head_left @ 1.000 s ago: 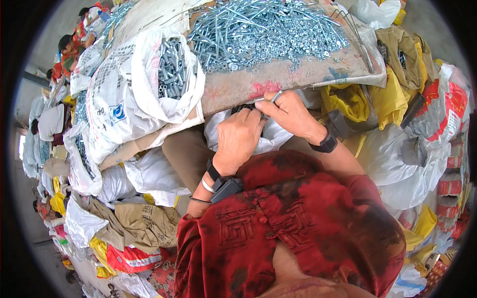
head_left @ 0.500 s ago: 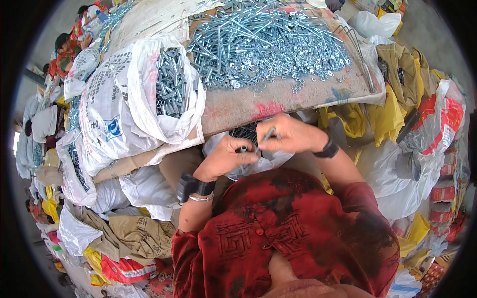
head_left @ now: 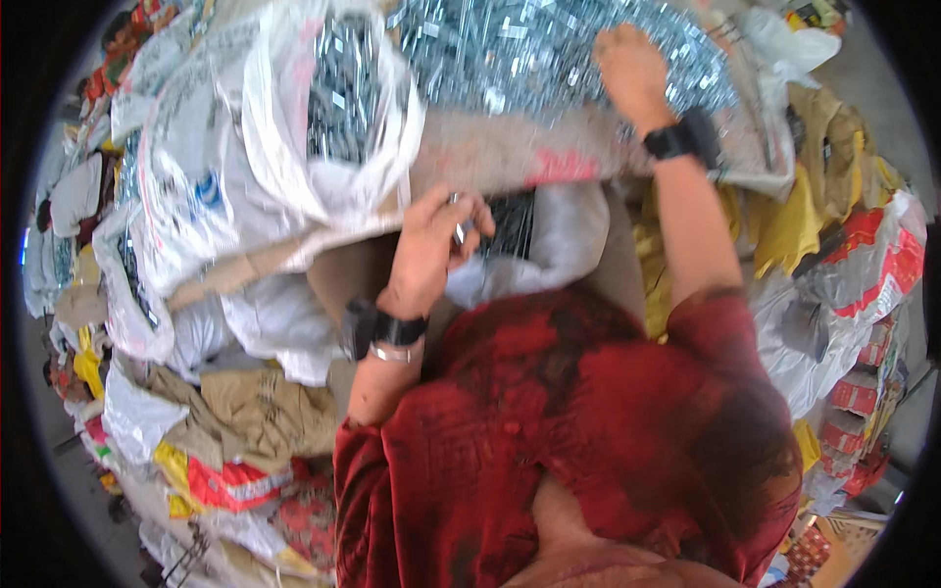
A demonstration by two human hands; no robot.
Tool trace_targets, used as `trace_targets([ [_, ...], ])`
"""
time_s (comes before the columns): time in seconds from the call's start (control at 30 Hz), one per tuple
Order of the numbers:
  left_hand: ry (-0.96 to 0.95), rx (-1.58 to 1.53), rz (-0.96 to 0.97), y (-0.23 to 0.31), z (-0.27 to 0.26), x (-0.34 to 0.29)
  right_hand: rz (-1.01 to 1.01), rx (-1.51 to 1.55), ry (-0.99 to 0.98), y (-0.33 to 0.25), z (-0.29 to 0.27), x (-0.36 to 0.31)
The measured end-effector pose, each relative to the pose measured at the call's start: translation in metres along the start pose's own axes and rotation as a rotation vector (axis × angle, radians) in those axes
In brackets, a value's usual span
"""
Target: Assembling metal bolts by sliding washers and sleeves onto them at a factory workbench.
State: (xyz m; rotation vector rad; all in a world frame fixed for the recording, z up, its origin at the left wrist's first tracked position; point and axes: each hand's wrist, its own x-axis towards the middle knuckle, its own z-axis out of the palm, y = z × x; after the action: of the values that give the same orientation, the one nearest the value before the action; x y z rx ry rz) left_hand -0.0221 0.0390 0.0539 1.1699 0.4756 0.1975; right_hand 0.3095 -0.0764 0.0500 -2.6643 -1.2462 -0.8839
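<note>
My left hand (head_left: pixel 431 245) is closed round a short shiny metal sleeve (head_left: pixel 460 231), held just off the near edge of the table. Farther forward, my right hand (head_left: pixel 635 78) reaches over the pile of zinc-coloured bolts, nuts and washers (head_left: pixel 529 59). Its fingertips are blurred at the pile, so whether they grip a piece is unclear. Under the table edge, an open white sack (head_left: pixel 573 235) holds dark metal pieces (head_left: pixel 512 225) close to my left hand.
On the table's left lies a large white woven sack (head_left: pixel 265 127) full of metal sleeves (head_left: pixel 343 88). A stained cloth (head_left: pixel 480 147) covers the tabletop's near edge. Yellow bags (head_left: pixel 784 220) hang at the right; brown sacking (head_left: pixel 265 407) is heaped at the lower left.
My right hand has left my left hand and moved forward and right onto the pile. My left hand has risen slightly leftward, still holding a metal sleeve. The view has shifted.
</note>
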Motion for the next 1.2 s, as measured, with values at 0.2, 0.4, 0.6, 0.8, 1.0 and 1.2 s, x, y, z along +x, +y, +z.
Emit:
trace_targets([
  [0.2, -0.081, 1.33, 0.469, -0.055, -0.03, 0.005, 0.229, 0.662, 0.345, -0.006, -0.073, -0.027],
  [0.4, -0.402, 1.772, -0.116, -0.093, -0.018, 0.006, 0.305, 0.9, 0.392, -0.025, -0.098, -0.064],
  [0.6, -0.479, 1.722, -0.137, -0.108, -0.03, -0.026, 0.283, 0.702, 0.154, -0.027, -0.077, -0.081],
  [0.8, -0.519, 1.561, 0.087, -0.04, -0.025, -0.063, 0.157, 0.835, 0.093, -0.017, -0.082, -0.09],
  [1.0, -0.166, -0.091, 0.015, 0.004, 0.014, -0.047, 0.099, 1.328, -0.307, -0.042, -0.17, -0.119],
  [1.2, -0.216, -0.468, 0.1, -0.01, 0.024, -0.018, -0.129, 1.318, -0.311, -0.043, -0.178, -0.163],
])
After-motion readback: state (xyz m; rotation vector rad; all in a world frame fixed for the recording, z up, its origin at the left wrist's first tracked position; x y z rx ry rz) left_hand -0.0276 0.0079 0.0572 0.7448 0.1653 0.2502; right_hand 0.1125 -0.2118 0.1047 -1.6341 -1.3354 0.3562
